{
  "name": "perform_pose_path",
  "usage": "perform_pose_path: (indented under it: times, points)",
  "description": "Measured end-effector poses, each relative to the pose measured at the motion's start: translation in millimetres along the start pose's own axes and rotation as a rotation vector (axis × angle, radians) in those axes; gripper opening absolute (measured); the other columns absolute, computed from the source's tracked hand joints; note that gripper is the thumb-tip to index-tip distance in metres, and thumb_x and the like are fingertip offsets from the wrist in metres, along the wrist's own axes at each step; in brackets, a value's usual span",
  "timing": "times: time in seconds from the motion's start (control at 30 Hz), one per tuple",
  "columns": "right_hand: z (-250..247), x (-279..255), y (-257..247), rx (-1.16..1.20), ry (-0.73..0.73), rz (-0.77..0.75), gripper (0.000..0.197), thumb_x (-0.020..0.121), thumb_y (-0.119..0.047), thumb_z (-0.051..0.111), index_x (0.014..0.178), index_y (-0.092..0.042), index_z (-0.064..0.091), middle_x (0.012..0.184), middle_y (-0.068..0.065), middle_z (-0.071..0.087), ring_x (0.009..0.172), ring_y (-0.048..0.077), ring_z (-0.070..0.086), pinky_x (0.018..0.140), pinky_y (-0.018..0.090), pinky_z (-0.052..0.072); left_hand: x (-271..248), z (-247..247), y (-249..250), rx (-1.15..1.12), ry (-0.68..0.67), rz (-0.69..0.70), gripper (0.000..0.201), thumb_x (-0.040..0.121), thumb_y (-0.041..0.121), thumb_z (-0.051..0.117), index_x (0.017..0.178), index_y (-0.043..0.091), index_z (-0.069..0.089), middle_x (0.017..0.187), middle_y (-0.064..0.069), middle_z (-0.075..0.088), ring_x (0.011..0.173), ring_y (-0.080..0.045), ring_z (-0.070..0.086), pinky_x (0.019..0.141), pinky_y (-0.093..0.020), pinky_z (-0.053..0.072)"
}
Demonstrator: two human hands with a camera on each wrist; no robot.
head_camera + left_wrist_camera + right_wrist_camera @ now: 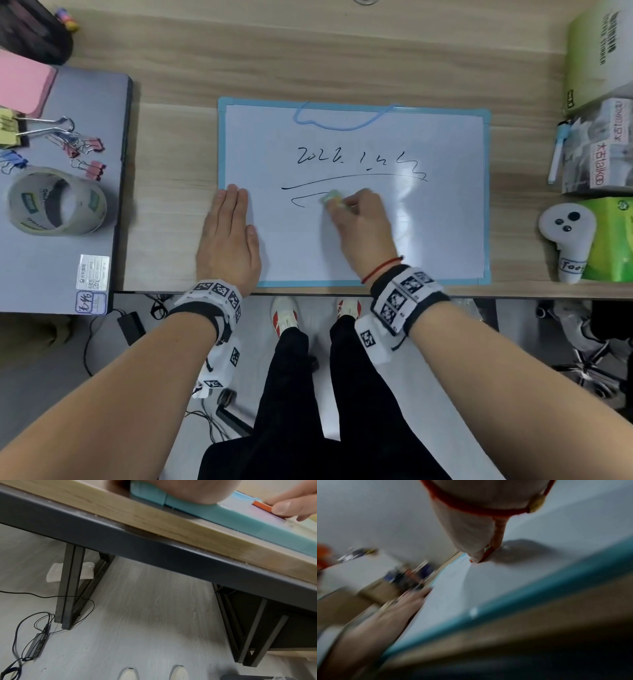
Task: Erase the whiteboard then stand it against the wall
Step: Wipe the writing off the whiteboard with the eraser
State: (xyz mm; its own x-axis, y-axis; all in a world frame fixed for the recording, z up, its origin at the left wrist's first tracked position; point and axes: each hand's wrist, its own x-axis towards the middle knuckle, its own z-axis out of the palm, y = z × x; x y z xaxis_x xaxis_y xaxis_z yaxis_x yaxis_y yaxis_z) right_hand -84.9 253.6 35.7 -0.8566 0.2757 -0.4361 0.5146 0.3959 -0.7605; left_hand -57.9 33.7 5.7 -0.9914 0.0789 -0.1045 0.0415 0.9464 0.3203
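A whiteboard (428, 233) with a light-blue frame lies flat on the wooden desk, near its front edge. Black handwriting and two drawn lines cross its upper half, and a blue hanging cord (342, 120) lies over the top edge. My left hand (229, 236) rests flat, fingers straight, on the board's left frame (214, 512). My right hand (359, 222) grips a small eraser (331, 198) and presses it on the board at the lower drawn line. The eraser's orange edge (262, 506) shows in the left wrist view. The right wrist view is blurred, with the eraser (485, 555) under the fingertips.
A closed grey laptop (68, 205) at the left carries a tape roll (56, 202), binder clips (85, 150) and pink sticky notes. Boxes (599, 147), a marker (556, 154) and a white controller (567, 236) stand at the right. Bare desk lies behind the board.
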Motion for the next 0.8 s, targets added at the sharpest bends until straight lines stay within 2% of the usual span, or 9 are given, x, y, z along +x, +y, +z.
perform_pose_path:
  times: [0.07, 0.1, 0.17, 0.27, 0.33, 0.47, 0.57, 0.7, 0.8]
  points:
    - [3.2, -9.0, 0.1, -0.056, -0.095, -0.012, 0.032, 0.093, -0.043, 0.064, 0.086, -0.012, 0.055, 0.085, -0.005, 0.049, 0.078, 0.016, 0.053, 0.069, 0.029, 0.044, 0.1, 0.0, -0.6, 0.013, -0.002, -0.002, 0.056, 0.101, 0.022, 0.022, 0.154, 0.003, 0.024, 0.162, -0.010, 0.022, 0.152, -0.025, 0.013, 0.125, -0.037, 0.012]
    - [-3.1, -4.0, 2.1, -0.051, -0.058, -0.020, 0.032, 0.092, -0.043, 0.064, 0.086, -0.012, 0.056, 0.084, -0.005, 0.049, 0.076, 0.013, 0.053, 0.068, 0.029, 0.043, 0.1, -0.1, -0.8, 0.016, -0.002, -0.004, 0.056, 0.101, 0.023, 0.022, 0.154, 0.004, 0.024, 0.162, -0.010, 0.022, 0.152, -0.025, 0.013, 0.125, -0.037, 0.012]
    - [-28.6, 17.8, 14.1, -0.085, 0.112, -0.047, 0.030, 0.093, -0.039, 0.066, 0.090, -0.010, 0.060, 0.082, -0.005, 0.049, 0.069, 0.001, 0.048, 0.066, 0.021, 0.041, -0.1, 0.6, -1.0, 0.020, -0.009, -0.012, 0.056, 0.101, 0.023, 0.022, 0.154, 0.005, 0.023, 0.162, -0.009, 0.020, 0.152, -0.024, 0.012, 0.125, -0.036, 0.011]
    - [-63.3, 38.8, 26.2, -0.318, 0.331, -0.137, 0.020, 0.097, -0.024, 0.062, 0.099, -0.005, 0.068, 0.092, 0.001, 0.050, 0.077, -0.004, 0.041, 0.072, 0.009, 0.038, 0.1, 1.6, -1.4, 0.023, -0.013, -0.022, 0.056, 0.101, 0.022, 0.025, 0.155, 0.007, 0.022, 0.163, -0.008, 0.019, 0.152, -0.022, 0.011, 0.125, -0.035, 0.009]
    - [-58.0, 31.1, 26.1, -0.205, 0.315, -0.140, 0.020, 0.097, -0.023, 0.063, 0.090, -0.004, 0.064, 0.087, 0.000, 0.047, 0.072, -0.003, 0.042, 0.067, 0.010, 0.039, 1.0, 1.9, -1.4, 0.029, -0.019, -0.029, 0.056, 0.101, 0.022, 0.026, 0.155, 0.008, 0.021, 0.163, -0.006, 0.019, 0.153, -0.021, 0.010, 0.125, -0.037, 0.010]
    - [-34.4, -8.6, 24.2, -0.027, 0.045, 0.048, 0.030, 0.093, -0.041, 0.064, 0.083, -0.015, 0.054, 0.086, -0.002, 0.050, 0.070, 0.008, 0.051, 0.063, 0.025, 0.043, 2.0, 1.8, -1.1, 0.031, -0.027, -0.047, 0.056, 0.101, 0.023, 0.025, 0.155, 0.010, 0.020, 0.163, -0.005, 0.018, 0.153, -0.021, 0.010, 0.124, -0.039, 0.012]
    - [-66.3, -13.0, 49.7, 0.014, 0.184, 0.091, 0.026, 0.093, -0.039, 0.065, 0.094, -0.014, 0.060, 0.092, -0.002, 0.055, 0.069, -0.002, 0.051, 0.064, 0.011, 0.044, 2.3, 2.8, -0.7, 0.029, -0.027, -0.052, 0.056, 0.101, 0.024, 0.024, 0.155, 0.009, 0.020, 0.163, -0.006, 0.019, 0.153, -0.022, 0.010, 0.124, -0.040, 0.013]
    - [-118.9, -11.4, 80.0, -0.207, 0.468, 0.030, 0.027, 0.097, -0.021, 0.064, 0.100, 0.006, 0.066, 0.097, 0.005, 0.048, 0.071, -0.003, 0.038, 0.069, -0.005, 0.034, 3.0, 4.2, -1.6, 0.033, -0.029, -0.050, 0.057, 0.101, 0.024, 0.024, 0.155, 0.009, 0.019, 0.163, -0.007, 0.018, 0.153, -0.023, 0.010, 0.124, -0.041, 0.013]
    - [-100.1, -28.4, 76.0, -0.249, 0.371, -0.025, 0.017, 0.097, -0.015, 0.062, 0.101, 0.001, 0.068, 0.096, 0.001, 0.047, 0.081, 0.003, 0.051, 0.073, 0.005, 0.036, 3.4, 4.5, -2.5, 0.037, -0.027, -0.044, 0.057, 0.100, 0.025, 0.023, 0.155, 0.008, 0.020, 0.163, -0.008, 0.018, 0.153, -0.024, 0.010, 0.124, -0.042, 0.013]
